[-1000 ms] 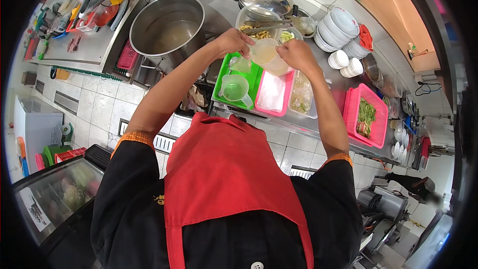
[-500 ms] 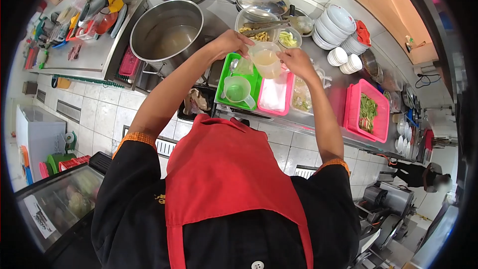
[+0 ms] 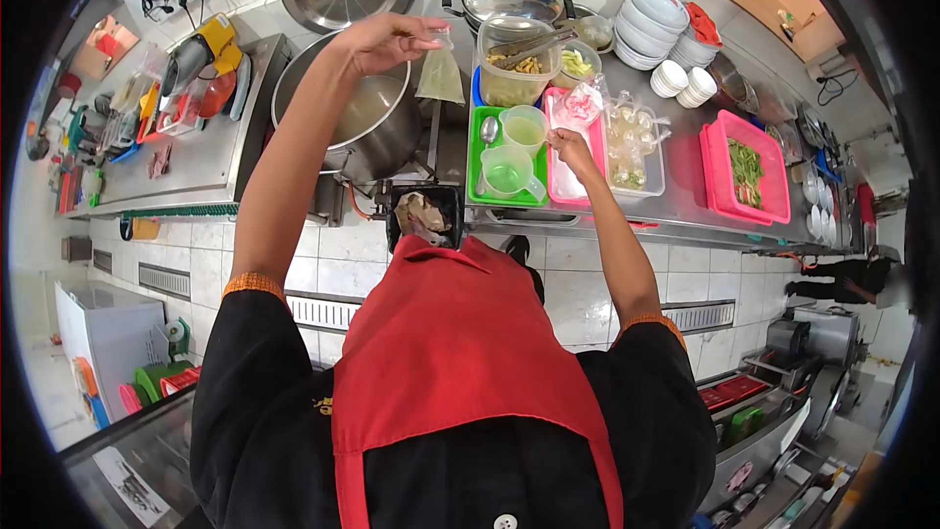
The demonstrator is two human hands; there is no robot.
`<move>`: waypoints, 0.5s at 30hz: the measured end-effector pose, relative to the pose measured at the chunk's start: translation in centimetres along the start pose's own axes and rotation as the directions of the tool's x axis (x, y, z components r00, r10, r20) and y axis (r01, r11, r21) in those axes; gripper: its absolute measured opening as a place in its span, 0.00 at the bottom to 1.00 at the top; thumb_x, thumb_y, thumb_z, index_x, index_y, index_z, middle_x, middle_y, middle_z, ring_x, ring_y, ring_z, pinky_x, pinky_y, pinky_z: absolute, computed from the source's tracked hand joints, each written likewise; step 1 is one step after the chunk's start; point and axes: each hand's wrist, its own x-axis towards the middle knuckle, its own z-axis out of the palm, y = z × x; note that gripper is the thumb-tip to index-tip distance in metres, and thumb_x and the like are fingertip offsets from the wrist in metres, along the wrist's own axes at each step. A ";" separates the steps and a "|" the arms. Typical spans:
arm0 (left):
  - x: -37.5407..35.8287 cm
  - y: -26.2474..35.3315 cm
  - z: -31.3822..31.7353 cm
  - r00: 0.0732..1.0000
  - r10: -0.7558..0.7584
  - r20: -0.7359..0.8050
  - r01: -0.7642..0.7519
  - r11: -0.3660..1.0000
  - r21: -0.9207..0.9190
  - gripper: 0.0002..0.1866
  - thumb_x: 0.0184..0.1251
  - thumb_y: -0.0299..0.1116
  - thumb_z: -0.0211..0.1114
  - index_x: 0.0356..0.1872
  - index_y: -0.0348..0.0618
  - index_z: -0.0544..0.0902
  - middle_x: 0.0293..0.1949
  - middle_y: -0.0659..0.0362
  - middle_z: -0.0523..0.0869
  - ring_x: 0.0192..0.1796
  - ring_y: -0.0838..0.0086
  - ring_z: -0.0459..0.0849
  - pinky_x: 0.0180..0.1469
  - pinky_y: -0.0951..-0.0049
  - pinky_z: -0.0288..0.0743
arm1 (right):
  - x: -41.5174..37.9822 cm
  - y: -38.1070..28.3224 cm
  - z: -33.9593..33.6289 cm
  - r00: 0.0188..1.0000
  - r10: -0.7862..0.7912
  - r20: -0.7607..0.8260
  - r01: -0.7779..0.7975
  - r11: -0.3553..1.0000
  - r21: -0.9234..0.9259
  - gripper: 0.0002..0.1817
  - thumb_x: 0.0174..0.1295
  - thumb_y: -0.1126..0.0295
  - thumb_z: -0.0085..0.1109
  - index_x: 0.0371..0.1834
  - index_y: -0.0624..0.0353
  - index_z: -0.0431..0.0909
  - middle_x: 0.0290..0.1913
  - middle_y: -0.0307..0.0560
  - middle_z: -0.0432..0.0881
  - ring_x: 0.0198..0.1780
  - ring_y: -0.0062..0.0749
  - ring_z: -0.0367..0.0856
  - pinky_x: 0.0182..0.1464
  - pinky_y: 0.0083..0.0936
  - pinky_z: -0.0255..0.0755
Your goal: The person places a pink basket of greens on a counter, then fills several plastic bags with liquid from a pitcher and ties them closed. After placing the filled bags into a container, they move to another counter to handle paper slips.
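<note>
My left hand (image 3: 392, 43) is raised near the rim of the large steel pot (image 3: 397, 137), its fingers pinching the top of a clear plastic bag (image 3: 441, 78) that hangs with pale liquid inside. My right hand (image 3: 573, 151) grips the handle of a translucent measuring jug (image 3: 525, 125) holding cloudy liquid, at the green tray (image 3: 477, 152). A second measuring jug (image 3: 505, 168) stands on that tray, nearer to me, beside a metal spoon (image 3: 489, 129). Right of it, a pink tray (image 3: 568, 182) carries small clear plastic bags (image 3: 584, 106).
Tongs (image 3: 534, 45) lie across a tub of yellowish pieces (image 3: 511, 88). A clear container (image 3: 636, 181) holds tied bags. Further right are stacked bowls (image 3: 651, 24) and a pink basket (image 3: 720, 176) of greens. A black bin (image 3: 453, 206) sits below the counter edge; another person (image 3: 852, 279) is far right.
The left hand has moved left and up from beside the jug, carrying the filled bag. The right hand has lowered the jug to the green tray. My view has shifted.
</note>
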 end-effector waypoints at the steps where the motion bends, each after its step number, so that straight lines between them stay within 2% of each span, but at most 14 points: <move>1: -0.9 0.3 0.0 0.999 0.022 -0.031 -0.022 1.000 -0.020 0.23 0.62 0.22 0.60 0.60 0.29 0.75 0.53 0.55 0.84 0.46 0.76 0.87 0.59 0.78 0.73 | 0.2 0.8 0.3 1.000 0.000 -0.022 0.000 1.000 -0.004 0.12 0.70 0.60 0.55 0.37 0.55 0.80 0.26 0.27 0.72 0.21 0.12 0.58 0.24 0.15 0.52; 2: -1.7 0.4 -0.3 0.999 0.031 -0.010 -0.032 0.999 -0.017 0.24 0.62 0.22 0.59 0.61 0.28 0.73 0.60 0.55 0.80 0.50 0.76 0.86 0.63 0.76 0.72 | -0.4 0.3 0.3 0.999 0.047 -0.011 -0.045 0.993 0.109 0.13 0.70 0.60 0.56 0.39 0.59 0.81 0.25 0.30 0.73 0.21 0.13 0.62 0.25 0.15 0.58; 3: -2.1 0.5 -0.4 1.000 0.023 -0.001 -0.023 1.000 -0.013 0.24 0.62 0.22 0.59 0.61 0.28 0.73 0.60 0.55 0.80 0.50 0.76 0.86 0.63 0.76 0.72 | -1.3 -0.4 0.6 0.998 0.053 -0.021 -0.051 0.992 0.115 0.13 0.70 0.60 0.56 0.39 0.59 0.81 0.25 0.30 0.73 0.21 0.13 0.62 0.25 0.15 0.58; 5: -3.1 0.3 -0.8 1.000 0.021 0.020 -0.019 0.993 -0.119 0.24 0.63 0.22 0.58 0.62 0.27 0.72 0.61 0.54 0.80 0.53 0.75 0.85 0.66 0.73 0.71 | -3.0 -1.2 2.1 0.935 -0.125 -0.331 0.133 0.991 0.004 0.14 0.69 0.60 0.56 0.45 0.60 0.81 0.28 0.38 0.78 0.25 0.23 0.73 0.31 0.23 0.69; 6: -3.4 0.0 -1.0 1.000 0.010 0.026 -0.007 0.994 -0.111 0.24 0.63 0.22 0.58 0.62 0.27 0.72 0.61 0.54 0.80 0.53 0.75 0.85 0.66 0.73 0.71 | -3.4 -1.5 2.9 0.630 -0.545 -0.554 0.305 0.829 -0.468 0.18 0.66 0.52 0.59 0.36 0.58 0.84 0.38 0.49 0.83 0.35 0.41 0.82 0.43 0.36 0.75; 7: -3.6 -0.2 -1.1 1.000 0.002 0.029 0.001 0.995 -0.102 0.24 0.64 0.22 0.58 0.62 0.26 0.72 0.61 0.54 0.80 0.53 0.74 0.85 0.67 0.72 0.70 | -4.6 -1.7 3.7 0.624 -0.541 -0.563 0.303 0.832 -0.464 0.18 0.66 0.52 0.59 0.36 0.58 0.84 0.38 0.49 0.83 0.35 0.41 0.82 0.43 0.36 0.75; 8: -3.8 -0.1 -1.2 1.000 0.002 0.031 0.001 0.996 -0.094 0.24 0.64 0.22 0.57 0.62 0.26 0.72 0.61 0.53 0.80 0.53 0.73 0.85 0.68 0.71 0.70 | -7.3 -3.2 4.8 0.783 -0.360 -0.508 0.123 0.889 -0.442 0.20 0.64 0.49 0.60 0.36 0.57 0.84 0.39 0.51 0.83 0.39 0.45 0.82 0.45 0.38 0.75; 9: -4.1 0.3 -0.9 0.999 0.008 0.034 -0.005 0.996 -0.089 0.24 0.64 0.22 0.57 0.62 0.26 0.72 0.61 0.53 0.80 0.53 0.73 0.85 0.68 0.71 0.70 | -9.2 -4.3 5.8 0.888 -0.146 -0.436 -0.067 0.897 -0.436 0.23 0.62 0.46 0.61 0.36 0.57 0.85 0.41 0.53 0.83 0.43 0.50 0.83 0.46 0.41 0.75; 10: -4.6 0.4 -0.5 0.999 0.015 0.031 -0.013 0.997 -0.079 0.24 0.63 0.22 0.58 0.61 0.26 0.73 0.61 0.53 0.80 0.52 0.72 0.85 0.67 0.70 0.71 | -10.0 -4.3 6.9 0.925 -0.133 -0.356 -0.109 0.804 -0.584 0.26 0.60 0.42 0.61 0.36 0.56 0.85 0.40 0.51 0.83 0.44 0.49 0.83 0.46 0.42 0.75; 11: -4.9 0.1 -0.3 0.999 0.015 0.030 -0.013 0.997 -0.070 0.23 0.63 0.21 0.58 0.61 0.26 0.74 0.61 0.52 0.80 0.50 0.71 0.86 0.67 0.69 0.71 | -10.4 -4.3 7.5 0.925 -0.125 -0.359 -0.117 0.805 -0.582 0.26 0.60 0.42 0.61 0.36 0.56 0.85 0.40 0.51 0.83 0.44 0.49 0.83 0.46 0.42 0.75; 12: -4.8 -0.3 -0.5 0.998 0.060 0.035 -0.058 0.998 -0.035 0.23 0.59 0.19 0.61 0.58 0.26 0.77 0.59 0.52 0.81 0.47 0.71 0.86 0.63 0.71 0.74 | -10.8 -4.3 8.0 0.891 -0.151 -0.428 -0.117 0.835 -0.537 0.24 0.60 0.44 0.62 0.36 0.56 0.85 0.39 0.51 0.83 0.43 0.49 0.82 0.46 0.41 0.74; 13: -4.9 -0.8 -0.3 0.997 0.058 0.042 -0.057 0.998 -0.035 0.23 0.59 0.19 0.61 0.58 0.26 0.77 0.59 0.52 0.81 0.47 0.71 0.86 0.63 0.71 0.74 | -10.7 -4.4 8.0 0.849 -0.180 -0.497 -0.107 0.862 -0.495 0.22 0.61 0.47 0.63 0.36 0.56 0.86 0.38 0.51 0.83 0.42 0.48 0.82 0.46 0.40 0.74; 14: -5.1 -1.3 0.1 0.995 0.096 0.040 -0.099 0.993 0.063 0.23 0.55 0.19 0.64 0.55 0.27 0.79 0.52 0.52 0.83 0.44 0.72 0.85 0.57 0.73 0.74 | -9.9 -3.9 7.9 0.716 -0.315 -0.624 -0.062 0.860 -0.506 0.21 0.60 0.47 0.64 0.37 0.56 0.86 0.36 0.50 0.82 0.41 0.47 0.82 0.45 0.40 0.74; 15: -5.1 -1.9 0.4 0.990 0.136 0.041 -0.141 0.977 0.158 0.22 0.51 0.19 0.67 0.52 0.29 0.81 0.46 0.53 0.85 0.42 0.74 0.85 0.51 0.75 0.74 | -9.5 -4.9 7.2 0.618 -0.350 -0.704 -0.053 0.875 -0.482 0.21 0.60 0.48 0.65 0.36 0.57 0.85 0.35 0.49 0.81 0.40 0.45 0.82 0.44 0.39 0.74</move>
